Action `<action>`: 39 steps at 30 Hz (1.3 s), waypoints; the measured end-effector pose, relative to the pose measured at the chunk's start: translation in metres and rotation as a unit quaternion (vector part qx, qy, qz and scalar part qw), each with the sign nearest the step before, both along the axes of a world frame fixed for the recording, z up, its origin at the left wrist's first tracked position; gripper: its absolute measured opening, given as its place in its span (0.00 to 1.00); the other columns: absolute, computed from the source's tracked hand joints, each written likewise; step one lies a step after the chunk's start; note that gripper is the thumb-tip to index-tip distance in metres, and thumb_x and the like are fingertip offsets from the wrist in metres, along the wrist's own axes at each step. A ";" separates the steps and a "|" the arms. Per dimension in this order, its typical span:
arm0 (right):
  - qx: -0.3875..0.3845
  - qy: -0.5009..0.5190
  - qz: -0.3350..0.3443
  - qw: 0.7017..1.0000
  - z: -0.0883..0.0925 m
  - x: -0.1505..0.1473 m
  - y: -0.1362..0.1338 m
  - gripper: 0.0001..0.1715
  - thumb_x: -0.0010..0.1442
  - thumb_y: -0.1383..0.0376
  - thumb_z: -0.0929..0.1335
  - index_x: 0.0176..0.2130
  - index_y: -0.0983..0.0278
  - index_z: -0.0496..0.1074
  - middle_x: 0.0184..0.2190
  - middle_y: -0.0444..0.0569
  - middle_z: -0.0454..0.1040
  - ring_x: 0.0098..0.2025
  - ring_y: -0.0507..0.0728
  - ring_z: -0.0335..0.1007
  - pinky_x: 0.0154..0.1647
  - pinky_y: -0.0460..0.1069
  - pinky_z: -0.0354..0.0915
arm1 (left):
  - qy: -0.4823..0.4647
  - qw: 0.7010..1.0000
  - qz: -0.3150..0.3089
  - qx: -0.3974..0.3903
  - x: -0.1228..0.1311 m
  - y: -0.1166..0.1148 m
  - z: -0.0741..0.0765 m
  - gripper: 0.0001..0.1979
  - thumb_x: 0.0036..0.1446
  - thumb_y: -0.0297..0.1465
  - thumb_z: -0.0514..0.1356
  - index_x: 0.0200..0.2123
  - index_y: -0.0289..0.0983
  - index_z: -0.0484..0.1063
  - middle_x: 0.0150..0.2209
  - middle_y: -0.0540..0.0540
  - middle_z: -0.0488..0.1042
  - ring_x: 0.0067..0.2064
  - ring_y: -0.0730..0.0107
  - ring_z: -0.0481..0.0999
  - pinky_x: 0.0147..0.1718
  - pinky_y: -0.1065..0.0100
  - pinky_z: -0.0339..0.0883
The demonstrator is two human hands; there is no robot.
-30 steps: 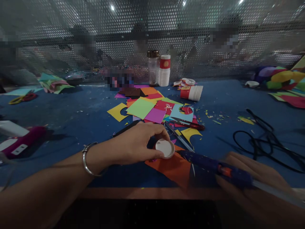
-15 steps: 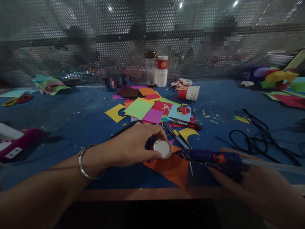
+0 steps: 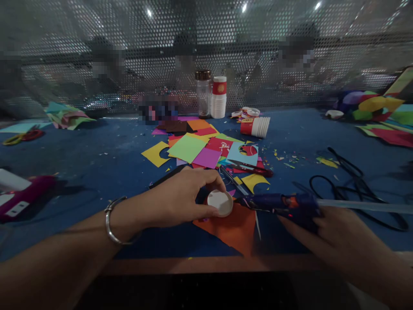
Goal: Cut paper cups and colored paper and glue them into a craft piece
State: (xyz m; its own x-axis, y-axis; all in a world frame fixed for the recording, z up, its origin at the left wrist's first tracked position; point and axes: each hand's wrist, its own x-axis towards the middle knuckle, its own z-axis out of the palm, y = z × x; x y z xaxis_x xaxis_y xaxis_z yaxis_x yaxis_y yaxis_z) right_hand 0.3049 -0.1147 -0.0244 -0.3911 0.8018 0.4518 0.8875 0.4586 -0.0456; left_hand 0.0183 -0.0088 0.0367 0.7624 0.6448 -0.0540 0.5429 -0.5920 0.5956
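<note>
Between the thumb and fingers of my left hand (image 3: 190,193) is a small white round piece with a raised rim, like the cut-off bottom of a paper cup (image 3: 220,203). It is held over an orange paper sheet (image 3: 230,226). My right hand (image 3: 335,241) grips a dark blue hot glue gun (image 3: 280,206), with a clear glue stick (image 3: 361,206) out of its back. The gun's nozzle points left, at or very near the right rim of the cup bottom; I cannot tell if they touch. A silver bracelet (image 3: 111,224) circles my left wrist.
Coloured paper sheets (image 3: 187,147), scissors (image 3: 251,168) and a pen-like tool (image 3: 234,181) lie beyond my hands. Farther back are a glass bottle (image 3: 203,97), stacked paper cups (image 3: 218,99) and a tipped cup stack (image 3: 255,127). A black cable (image 3: 346,183) coils right; a purple power strip (image 3: 27,196) sits left.
My right hand has shifted the glue gun slightly left and up, and its tilt has changed a little. My left hand holds the cup bottom in nearly the same place.
</note>
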 end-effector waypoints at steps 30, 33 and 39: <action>-0.004 0.043 0.001 0.999 0.003 -0.003 -0.021 0.18 0.67 0.63 0.60 0.31 0.56 0.76 0.26 0.49 0.79 0.32 0.60 0.79 0.32 0.53 0.75 | -0.037 0.999 -0.030 -0.009 0.000 0.003 -0.003 0.17 0.53 0.34 0.67 0.47 0.41 0.74 0.46 0.48 0.78 0.45 0.65 0.75 0.43 0.66 0.66; -0.029 0.066 -0.048 0.996 0.001 -0.008 -0.031 0.13 0.67 0.61 0.62 0.35 0.56 0.74 0.32 0.50 0.80 0.34 0.61 0.79 0.29 0.53 0.75 | -0.039 0.999 -0.031 -0.002 -0.001 0.003 -0.003 0.17 0.53 0.34 0.67 0.47 0.41 0.74 0.45 0.49 0.78 0.45 0.64 0.76 0.42 0.66 0.66; -0.082 0.100 -0.014 0.992 0.004 -0.025 -0.037 0.07 0.65 0.65 0.63 0.35 0.57 0.70 0.25 0.42 0.75 0.22 0.53 0.73 0.21 0.46 0.67 | -0.043 0.998 -0.034 0.006 -0.002 0.003 -0.004 0.17 0.54 0.37 0.67 0.47 0.41 0.74 0.44 0.48 0.78 0.44 0.64 0.76 0.40 0.67 0.66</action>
